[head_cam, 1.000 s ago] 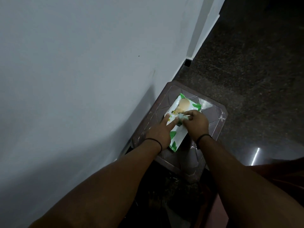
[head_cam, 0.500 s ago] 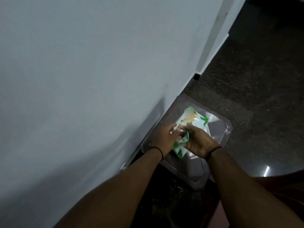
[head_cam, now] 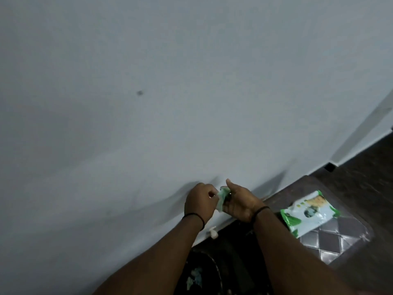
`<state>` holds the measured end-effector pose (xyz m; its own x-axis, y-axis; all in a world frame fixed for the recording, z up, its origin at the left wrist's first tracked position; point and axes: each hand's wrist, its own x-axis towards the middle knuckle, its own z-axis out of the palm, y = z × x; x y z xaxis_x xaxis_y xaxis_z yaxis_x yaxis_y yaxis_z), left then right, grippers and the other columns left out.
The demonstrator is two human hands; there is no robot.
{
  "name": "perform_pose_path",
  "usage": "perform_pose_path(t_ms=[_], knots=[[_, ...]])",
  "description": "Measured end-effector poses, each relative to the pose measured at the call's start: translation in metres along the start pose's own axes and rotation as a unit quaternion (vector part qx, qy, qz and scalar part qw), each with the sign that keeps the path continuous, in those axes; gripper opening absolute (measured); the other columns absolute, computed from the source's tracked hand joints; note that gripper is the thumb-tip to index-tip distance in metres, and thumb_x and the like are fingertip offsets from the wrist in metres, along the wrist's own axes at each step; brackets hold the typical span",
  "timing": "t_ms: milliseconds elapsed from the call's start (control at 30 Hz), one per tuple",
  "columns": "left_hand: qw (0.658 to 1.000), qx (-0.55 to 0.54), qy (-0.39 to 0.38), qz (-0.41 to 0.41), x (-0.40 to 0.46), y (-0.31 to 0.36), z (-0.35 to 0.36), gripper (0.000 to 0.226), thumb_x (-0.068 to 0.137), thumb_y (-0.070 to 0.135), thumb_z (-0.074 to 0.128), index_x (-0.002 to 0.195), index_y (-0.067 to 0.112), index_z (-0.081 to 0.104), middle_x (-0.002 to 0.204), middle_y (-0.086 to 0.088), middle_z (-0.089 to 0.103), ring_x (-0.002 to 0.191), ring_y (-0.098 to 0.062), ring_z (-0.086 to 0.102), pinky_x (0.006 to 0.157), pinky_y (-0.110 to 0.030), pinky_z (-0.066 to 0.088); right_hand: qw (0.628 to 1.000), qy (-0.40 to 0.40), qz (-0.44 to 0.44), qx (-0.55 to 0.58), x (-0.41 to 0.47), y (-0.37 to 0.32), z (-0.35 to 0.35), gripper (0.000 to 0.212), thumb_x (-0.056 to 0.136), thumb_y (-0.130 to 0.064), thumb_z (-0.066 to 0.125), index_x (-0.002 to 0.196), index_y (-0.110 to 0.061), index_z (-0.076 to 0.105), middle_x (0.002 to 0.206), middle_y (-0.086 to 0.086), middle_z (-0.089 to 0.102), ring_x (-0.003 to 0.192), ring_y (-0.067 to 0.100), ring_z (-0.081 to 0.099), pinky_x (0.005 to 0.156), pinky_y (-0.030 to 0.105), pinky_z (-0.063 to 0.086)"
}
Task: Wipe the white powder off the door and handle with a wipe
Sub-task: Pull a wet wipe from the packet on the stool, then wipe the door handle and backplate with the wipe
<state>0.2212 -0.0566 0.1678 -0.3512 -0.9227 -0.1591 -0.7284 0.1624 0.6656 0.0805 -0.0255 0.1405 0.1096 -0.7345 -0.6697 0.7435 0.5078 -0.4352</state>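
A crumpled pale green wipe [head_cam: 222, 195] sits between my two hands, in front of a large plain white surface [head_cam: 148, 103] that fills most of the view. My left hand [head_cam: 200, 203] pinches its left side with curled fingers. My right hand [head_cam: 240, 202] grips its right side, thumb raised. The white-and-green wipe pack [head_cam: 308, 211] lies flat on a dark brown plastic stool [head_cam: 340, 237] to the right of my hands. No door handle or white powder shows clearly.
A small white fitting [head_cam: 63, 232] sticks out at the base of the white surface below my left wrist. A dark speck [head_cam: 140, 93] marks the surface. Dark floor [head_cam: 365, 167] lies at the right. A dark patterned object [head_cam: 202, 273] sits between my forearms.
Both hands have lifted off the pack and moved left and up with a wipe between them. The pack stays on the stool. My view has swung up toward the white surface.
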Motion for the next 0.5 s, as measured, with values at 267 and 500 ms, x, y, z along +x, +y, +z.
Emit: perform_pose_path(t_ms=[267, 500], knots=[[0.954, -0.23, 0.158, -0.114, -0.149, -0.071, -0.142, 0.016, 0.086, 0.008, 0.062, 0.075, 0.019, 0.059, 0.083, -0.013, 0.066, 0.071, -0.031, 0.066, 0.055, -0.037, 0.059, 0.96, -0.109, -0.061, -0.249, -0.076, 0.11, 0.151, 0.013, 0.096, -0.003, 0.053, 0.094, -0.008, 0.065, 0.087, 0.011, 0.071, 0.074, 0.02, 0.068, 0.069, 0.028, 0.059], [0.853, -0.411, 0.276, -0.167, -0.282, -0.116, -0.233, 0.009, 0.094, 0.007, 0.054, 0.1, 0.004, 0.06, 0.096, -0.016, 0.065, 0.074, -0.025, 0.062, 0.054, -0.03, 0.054, 0.953, -0.15, -0.088, -0.248, -0.146, 0.222, 0.263, 0.008, 0.096, -0.013, 0.055, 0.096, -0.009, 0.062, 0.071, 0.003, 0.066, 0.068, 0.017, 0.061, 0.072, 0.03, 0.055]])
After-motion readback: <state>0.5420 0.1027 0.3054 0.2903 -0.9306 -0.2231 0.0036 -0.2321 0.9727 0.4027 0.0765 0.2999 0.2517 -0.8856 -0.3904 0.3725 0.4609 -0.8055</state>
